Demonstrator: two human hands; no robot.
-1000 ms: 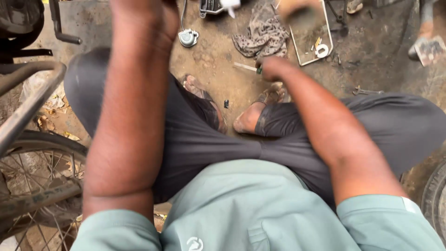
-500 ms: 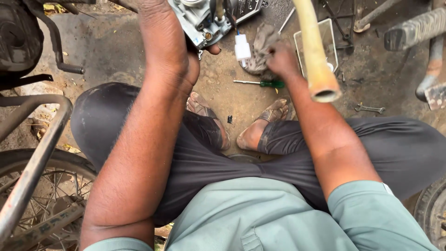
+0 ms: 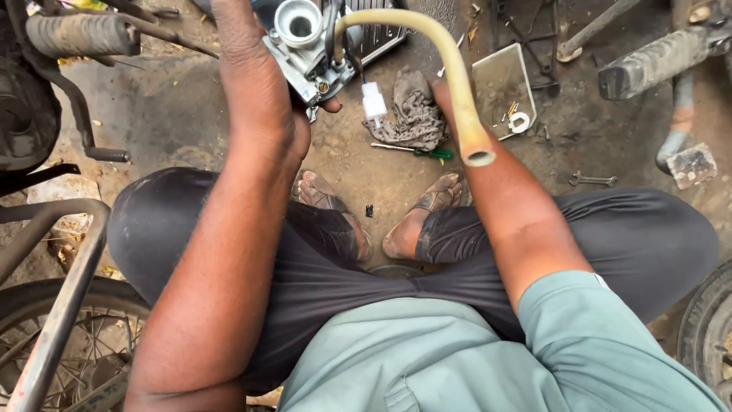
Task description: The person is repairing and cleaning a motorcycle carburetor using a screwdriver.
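above the knees, left hand (image 3: pixel 255 84) grip closed around carburetor (image 3: pixel 313 46); right hand (image 3: pixel 442 95) grip hidden behind hose (image 3: pixel 450 76).

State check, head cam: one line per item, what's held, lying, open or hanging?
carburettor: held up in the left hand, round opening facing the camera.
yellowish hose: attached at the carburettor, arching right, free end open and hanging.
white connector: dangling on a wire.
rag: crumpled on the ground.
screwdriver: lying flat by the rag.
metal tray: on the ground, small parts inside.
right hand: mostly hidden behind the hose.
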